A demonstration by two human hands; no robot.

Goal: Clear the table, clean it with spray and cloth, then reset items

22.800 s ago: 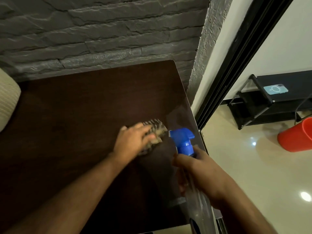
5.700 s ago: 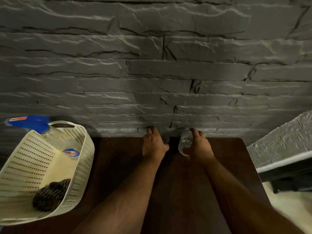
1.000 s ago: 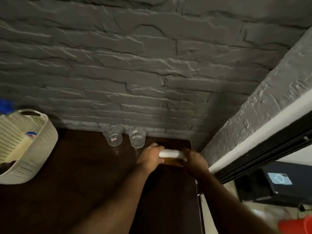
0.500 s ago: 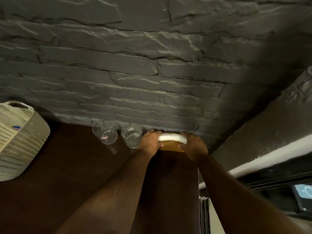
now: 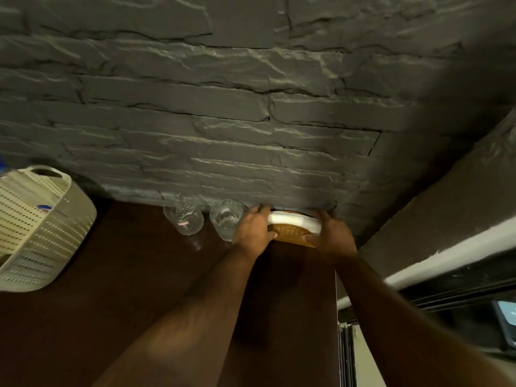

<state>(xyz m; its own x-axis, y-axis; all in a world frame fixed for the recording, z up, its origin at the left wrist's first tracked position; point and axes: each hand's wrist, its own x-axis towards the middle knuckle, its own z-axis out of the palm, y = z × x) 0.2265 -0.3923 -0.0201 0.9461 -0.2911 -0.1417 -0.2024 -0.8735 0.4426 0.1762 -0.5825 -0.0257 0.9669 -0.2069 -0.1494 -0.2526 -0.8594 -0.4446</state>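
A round wicker holder with a white top [image 5: 293, 223] sits at the far right corner of the dark wooden table [image 5: 134, 289], against the stone wall. My left hand [image 5: 252, 229] grips its left side and my right hand [image 5: 332, 236] grips its right side. Two clear glasses stand just left of it along the wall: one [image 5: 224, 217] touches my left hand, the other [image 5: 184, 219] is further left. A cream perforated basket [image 5: 42, 230] stands at the table's left; the spray bottle's label shows inside it.
The grey stone wall [image 5: 223, 121] runs behind the table. The table's right edge [image 5: 336, 303] drops beside a black door frame, with floor and a dark shelf beyond at the lower right.
Both hands have carried the wicker holder from the table's right part back to the far corner against the wall. The glasses and basket have not moved.
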